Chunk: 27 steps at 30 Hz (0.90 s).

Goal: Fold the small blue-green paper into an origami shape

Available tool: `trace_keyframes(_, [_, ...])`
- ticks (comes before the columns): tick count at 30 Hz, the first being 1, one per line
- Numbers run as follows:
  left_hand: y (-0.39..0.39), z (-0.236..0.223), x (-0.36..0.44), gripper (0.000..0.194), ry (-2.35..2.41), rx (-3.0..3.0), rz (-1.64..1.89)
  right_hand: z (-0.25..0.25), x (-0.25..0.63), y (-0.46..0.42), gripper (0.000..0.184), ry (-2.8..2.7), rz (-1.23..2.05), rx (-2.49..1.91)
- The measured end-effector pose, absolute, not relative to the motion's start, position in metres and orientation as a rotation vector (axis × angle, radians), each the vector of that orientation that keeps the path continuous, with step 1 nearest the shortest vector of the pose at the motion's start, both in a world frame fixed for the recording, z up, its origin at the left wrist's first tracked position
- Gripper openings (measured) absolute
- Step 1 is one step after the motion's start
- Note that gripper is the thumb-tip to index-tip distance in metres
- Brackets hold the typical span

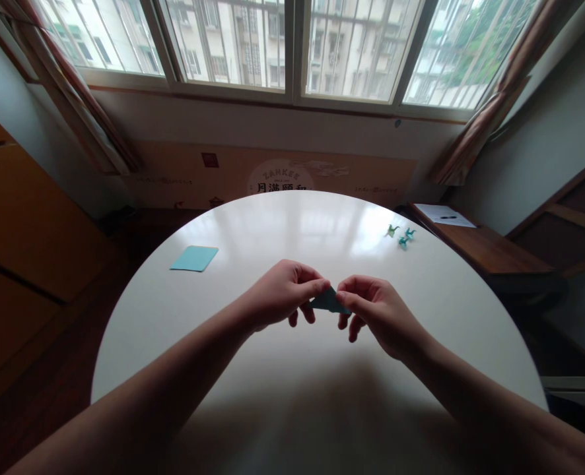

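Observation:
A small piece of folded teal paper [330, 301] is held up over the middle of the table between my two hands. My left hand [295, 290] pinches its upper left part between thumb and forefinger. On the other side, my right hand [369, 302] grips the right edge the same way, its lower fingers curled beneath. Fingers cover parts of the paper, so its full shape is hidden. To the left lies a light blue stack of square paper [194, 258]. Several small folded paper cranes, among them a green crane [391, 230] and a teal crane [403, 243], stand at the far right.
The round white table [173, 343] fills the space before me. Beyond its right edge is a brown wooden side table [505, 249] with a white sheet [444, 215] and a dark pen [448, 218]. A barred window [292, 49] and curtains [490, 125] are behind.

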<state>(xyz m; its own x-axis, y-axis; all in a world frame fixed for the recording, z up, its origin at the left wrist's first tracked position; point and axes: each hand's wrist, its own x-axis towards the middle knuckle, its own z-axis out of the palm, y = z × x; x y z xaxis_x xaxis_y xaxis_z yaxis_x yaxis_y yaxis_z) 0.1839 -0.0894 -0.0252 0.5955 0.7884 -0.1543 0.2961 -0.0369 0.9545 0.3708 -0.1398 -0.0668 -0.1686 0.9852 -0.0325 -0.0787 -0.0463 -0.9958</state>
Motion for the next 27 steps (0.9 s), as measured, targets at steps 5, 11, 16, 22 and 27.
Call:
trace_keyframes(5, [-0.092, -0.025, 0.183, 0.019, 0.923, 1.693, 0.511, -0.067, 0.370, -0.140, 0.025, -1.250, 1.407, -1.087])
trace_keyframes(11, [-0.096, -0.030, 0.185, 0.015, 0.970, 1.831, 0.606, -0.072, 0.370, -0.139, 0.023, -1.281, 1.398, -1.086])
trace_keyframes(16, [-0.097, -0.035, 0.187, 0.016, 0.942, 1.958, 0.660, -0.073, 0.368, -0.138, 0.015, -1.270, 1.375, -1.079])
trace_keyframes(22, [-0.099, -0.035, 0.187, 0.019, 1.030, 2.113, 0.660, -0.074, 0.368, -0.136, 0.011, -1.318, 1.330, -1.117])
trace_keyframes(27, [-0.100, -0.036, 0.188, 0.020, 1.071, 2.174, 0.649, -0.075, 0.368, -0.134, 0.011, -1.381, 1.287, -1.201])
